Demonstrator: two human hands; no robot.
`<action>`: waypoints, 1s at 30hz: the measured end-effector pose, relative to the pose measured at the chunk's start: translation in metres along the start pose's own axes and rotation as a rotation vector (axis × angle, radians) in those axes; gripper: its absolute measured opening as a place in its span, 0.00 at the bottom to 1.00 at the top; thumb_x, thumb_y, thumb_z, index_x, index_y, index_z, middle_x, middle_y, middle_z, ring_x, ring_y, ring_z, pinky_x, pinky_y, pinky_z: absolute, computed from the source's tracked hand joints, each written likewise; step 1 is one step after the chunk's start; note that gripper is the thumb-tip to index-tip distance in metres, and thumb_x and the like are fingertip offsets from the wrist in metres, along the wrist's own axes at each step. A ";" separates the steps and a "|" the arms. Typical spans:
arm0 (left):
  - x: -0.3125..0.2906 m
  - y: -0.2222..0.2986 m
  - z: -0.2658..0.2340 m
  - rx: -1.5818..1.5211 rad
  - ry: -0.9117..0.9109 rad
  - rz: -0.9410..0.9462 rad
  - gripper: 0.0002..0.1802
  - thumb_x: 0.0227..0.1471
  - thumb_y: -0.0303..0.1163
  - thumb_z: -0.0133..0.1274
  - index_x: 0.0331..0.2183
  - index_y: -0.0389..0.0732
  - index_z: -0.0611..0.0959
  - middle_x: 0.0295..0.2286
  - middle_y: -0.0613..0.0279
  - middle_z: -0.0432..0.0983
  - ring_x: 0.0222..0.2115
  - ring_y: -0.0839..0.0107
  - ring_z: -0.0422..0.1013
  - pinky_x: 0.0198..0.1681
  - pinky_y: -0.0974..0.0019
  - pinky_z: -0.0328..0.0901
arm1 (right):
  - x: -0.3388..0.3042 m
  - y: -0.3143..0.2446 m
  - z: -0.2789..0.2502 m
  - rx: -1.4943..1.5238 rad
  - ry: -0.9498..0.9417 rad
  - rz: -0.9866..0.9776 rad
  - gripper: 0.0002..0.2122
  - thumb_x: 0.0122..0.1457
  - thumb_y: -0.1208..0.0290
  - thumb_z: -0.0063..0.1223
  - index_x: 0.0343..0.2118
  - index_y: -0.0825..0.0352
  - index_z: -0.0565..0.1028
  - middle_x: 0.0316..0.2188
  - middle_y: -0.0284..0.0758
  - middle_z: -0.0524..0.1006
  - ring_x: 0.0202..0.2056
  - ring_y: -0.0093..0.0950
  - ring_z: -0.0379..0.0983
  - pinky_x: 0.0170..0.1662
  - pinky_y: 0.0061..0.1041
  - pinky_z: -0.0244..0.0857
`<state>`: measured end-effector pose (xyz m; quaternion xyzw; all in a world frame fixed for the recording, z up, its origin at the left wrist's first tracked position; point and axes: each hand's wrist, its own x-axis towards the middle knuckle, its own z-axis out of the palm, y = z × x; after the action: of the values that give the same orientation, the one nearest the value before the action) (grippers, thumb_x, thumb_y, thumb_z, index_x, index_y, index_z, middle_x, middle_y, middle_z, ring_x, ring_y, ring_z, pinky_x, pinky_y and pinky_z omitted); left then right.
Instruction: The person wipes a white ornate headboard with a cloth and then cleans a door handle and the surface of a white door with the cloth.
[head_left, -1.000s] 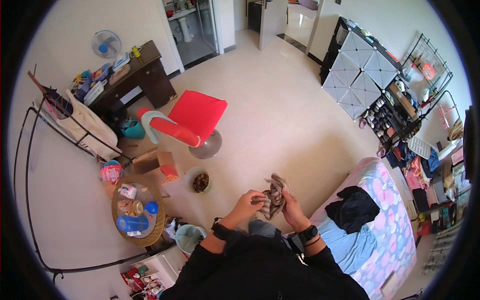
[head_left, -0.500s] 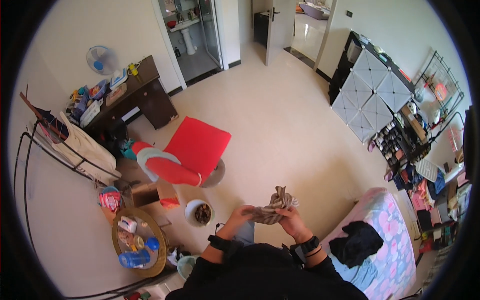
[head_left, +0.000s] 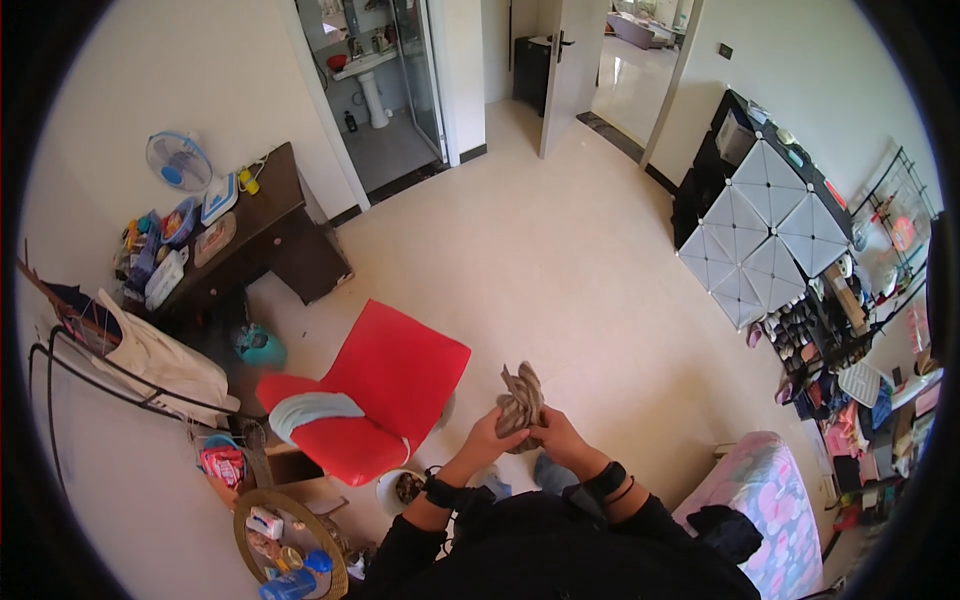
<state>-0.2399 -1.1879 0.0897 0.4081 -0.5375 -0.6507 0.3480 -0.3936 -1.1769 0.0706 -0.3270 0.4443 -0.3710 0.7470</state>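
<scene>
A brown and beige striped cloth (head_left: 521,398) is bunched up in front of my body, its twisted end pointing away from me. My left hand (head_left: 492,438) grips its lower left side with the fingers closed. Close beside it, my right hand (head_left: 560,440) pinches the lower right side, thumb toward the left hand. Folds hide what kind of garment or cloth it is. Dark bands circle both wrists.
A red chair (head_left: 400,370) with grey cloth over its back stands to the left. Behind it is a white bucket (head_left: 388,492). A round wicker-rimmed table (head_left: 243,540) holds bottles. The flowered bed (head_left: 780,490) is at right, a black garment (head_left: 728,532) on it.
My hands have drawn closer together, bunching the cloth that was stretched sideways between them. The view has tilted upward, so the room sits lower in it.
</scene>
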 end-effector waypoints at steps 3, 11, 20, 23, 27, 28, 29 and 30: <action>0.048 -0.020 0.008 0.139 0.081 0.014 0.13 0.41 0.33 0.50 0.28 0.32 0.71 0.21 0.66 0.68 0.22 0.81 0.63 0.25 0.76 0.60 | 0.026 -0.019 -0.030 -0.034 0.199 -0.033 0.08 0.45 0.75 0.45 0.28 0.73 0.68 0.20 0.31 0.69 0.23 0.17 0.63 0.25 0.16 0.57; 0.197 -0.020 0.034 0.046 0.179 -0.153 0.14 0.46 0.32 0.43 0.21 0.29 0.74 0.18 0.67 0.69 0.19 0.80 0.63 0.25 0.76 0.59 | 0.100 -0.101 -0.139 -0.083 0.467 0.029 0.17 0.48 0.60 0.47 0.16 0.73 0.70 0.13 0.28 0.67 0.16 0.15 0.59 0.18 0.15 0.51; 0.323 0.027 0.014 -0.473 0.480 -0.134 0.11 0.46 0.30 0.40 0.28 0.31 0.72 0.26 0.59 0.70 0.27 0.73 0.66 0.33 0.72 0.60 | 0.219 -0.207 -0.203 -0.061 -0.011 -0.075 0.08 0.48 0.70 0.47 0.20 0.70 0.69 0.16 0.26 0.66 0.20 0.14 0.59 0.24 0.15 0.53; 0.353 0.021 -0.008 -0.501 0.577 -0.196 0.11 0.45 0.28 0.40 0.33 0.32 0.68 0.27 0.59 0.70 0.27 0.73 0.66 0.34 0.72 0.60 | 0.259 -0.228 -0.214 -0.306 -0.050 -0.126 0.07 0.47 0.71 0.49 0.19 0.69 0.68 0.14 0.24 0.64 0.19 0.13 0.58 0.24 0.14 0.52; 0.403 0.021 -0.046 -0.481 0.612 -0.189 0.20 0.42 0.25 0.41 0.41 0.34 0.60 0.27 0.60 0.69 0.27 0.73 0.65 0.31 0.73 0.59 | 0.316 -0.259 -0.215 -1.026 0.289 -0.855 0.06 0.40 0.72 0.53 0.16 0.66 0.69 0.25 0.34 0.67 0.37 0.32 0.60 0.37 0.30 0.53; 0.418 0.026 -0.053 -0.491 0.493 -0.185 0.21 0.42 0.24 0.41 0.42 0.36 0.60 0.27 0.61 0.69 0.27 0.73 0.65 0.31 0.74 0.59 | 0.328 -0.267 -0.218 -0.983 0.253 -0.768 0.05 0.37 0.72 0.54 0.15 0.65 0.69 0.33 0.35 0.65 0.46 0.42 0.50 0.45 0.38 0.45; 0.434 0.029 -0.061 -0.501 0.372 -0.177 0.23 0.41 0.23 0.42 0.43 0.37 0.60 0.28 0.62 0.68 0.27 0.74 0.64 0.30 0.74 0.59 | 0.340 -0.276 -0.219 -1.053 0.274 -0.780 0.06 0.37 0.71 0.55 0.14 0.65 0.69 0.32 0.34 0.66 0.46 0.40 0.51 0.45 0.36 0.45; 0.453 0.031 -0.070 -0.454 0.245 -0.174 0.28 0.38 0.21 0.45 0.45 0.39 0.60 0.29 0.63 0.68 0.29 0.75 0.64 0.32 0.74 0.59 | 0.356 -0.287 -0.223 -1.030 0.172 -0.744 0.07 0.37 0.70 0.55 0.14 0.65 0.69 0.31 0.34 0.67 0.46 0.40 0.51 0.45 0.36 0.45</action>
<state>-0.3688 -1.6260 0.0425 0.4400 -0.2945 -0.7278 0.4358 -0.5541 -1.6596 0.0680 -0.7455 0.4807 -0.3694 0.2769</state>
